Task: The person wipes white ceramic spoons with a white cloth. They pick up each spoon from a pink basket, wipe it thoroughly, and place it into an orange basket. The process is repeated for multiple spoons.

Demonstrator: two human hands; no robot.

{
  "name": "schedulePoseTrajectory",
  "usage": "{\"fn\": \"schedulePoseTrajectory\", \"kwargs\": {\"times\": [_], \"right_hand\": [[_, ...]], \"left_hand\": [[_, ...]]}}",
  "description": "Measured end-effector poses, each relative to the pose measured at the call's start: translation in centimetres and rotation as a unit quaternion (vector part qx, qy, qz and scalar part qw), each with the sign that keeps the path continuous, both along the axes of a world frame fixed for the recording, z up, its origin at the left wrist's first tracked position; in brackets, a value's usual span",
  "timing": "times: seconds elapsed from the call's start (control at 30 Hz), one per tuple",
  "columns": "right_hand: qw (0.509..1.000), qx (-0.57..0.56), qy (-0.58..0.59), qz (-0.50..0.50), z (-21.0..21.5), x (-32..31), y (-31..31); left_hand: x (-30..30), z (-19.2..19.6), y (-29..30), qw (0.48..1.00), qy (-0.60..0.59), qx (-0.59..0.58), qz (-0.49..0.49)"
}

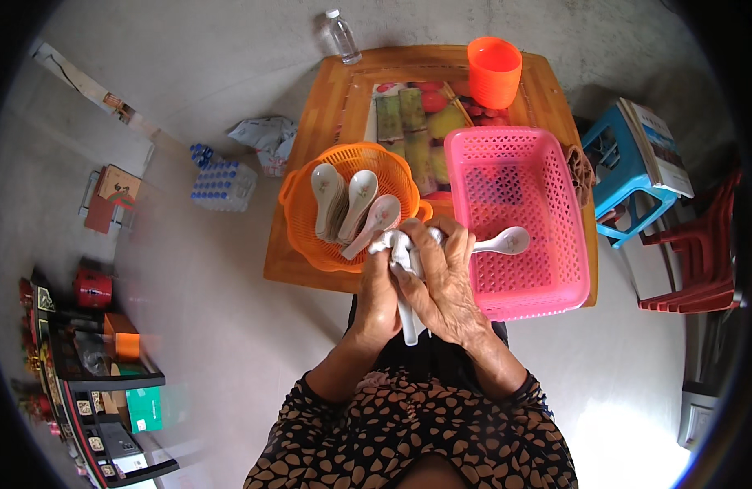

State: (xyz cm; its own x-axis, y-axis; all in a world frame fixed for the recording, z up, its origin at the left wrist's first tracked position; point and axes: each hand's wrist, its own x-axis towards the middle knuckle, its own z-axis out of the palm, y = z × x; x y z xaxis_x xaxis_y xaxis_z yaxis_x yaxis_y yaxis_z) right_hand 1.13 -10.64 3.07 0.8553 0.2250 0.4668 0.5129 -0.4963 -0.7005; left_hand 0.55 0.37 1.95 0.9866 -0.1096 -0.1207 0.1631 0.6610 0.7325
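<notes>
Head view: both hands meet just in front of the person's lap, at the near edge of the wooden surface. The left hand is clenched around a white cloth, bunched at its top. The right hand grips a white spoon, whose handle pokes down between the two hands, with the cloth wrapped about its upper part. Just beyond the left hand sits a round orange basket holding three white spoons side by side. Beside the right hand stands a pink rectangular basket with one more spoon lying in it. Farther back, an orange cup stands on the surface, and a clear bottle stands on the floor beyond it.
</notes>
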Motion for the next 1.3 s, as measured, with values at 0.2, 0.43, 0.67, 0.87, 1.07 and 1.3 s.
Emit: {"fn": "schedulePoseTrajectory", "kwargs": {"times": [0.2, 0.43, 0.67, 0.87, 1.07, 1.3], "right_hand": [[0.994, -0.064, -0.040, 0.084, -0.4, -1.4, -1.1], [0.992, 0.066, -0.019, -0.110, -0.8, -0.5, -0.5], [0.978, -0.115, -0.110, -0.137, 1.6, -0.7, -2.7], [0.992, -0.099, -0.078, -0.031, 2.1, -1.0, -1.6], [0.983, 0.166, 0.047, 0.059, 1.7, -0.6, -1.0], [0.992, 0.081, 0.020, 0.098, -0.3, 0.1, -1.4]], "left_hand": [[0.3, 0.4, 0.8, 0.998, 0.033, 0.040, 0.020], [-0.4, -0.1, -0.5, 0.997, 0.055, 0.045, -0.010], [-0.1, 0.3, 1.0, 0.974, 0.077, 0.187, 0.106], [-0.6, 0.4, 0.3, 0.931, -0.065, 0.354, 0.054], [-0.5, -0.4, -0.1, 0.990, -0.035, 0.131, 0.026], [0.0, 0.0, 0.1, 0.999, -0.043, 0.001, -0.006]]}}
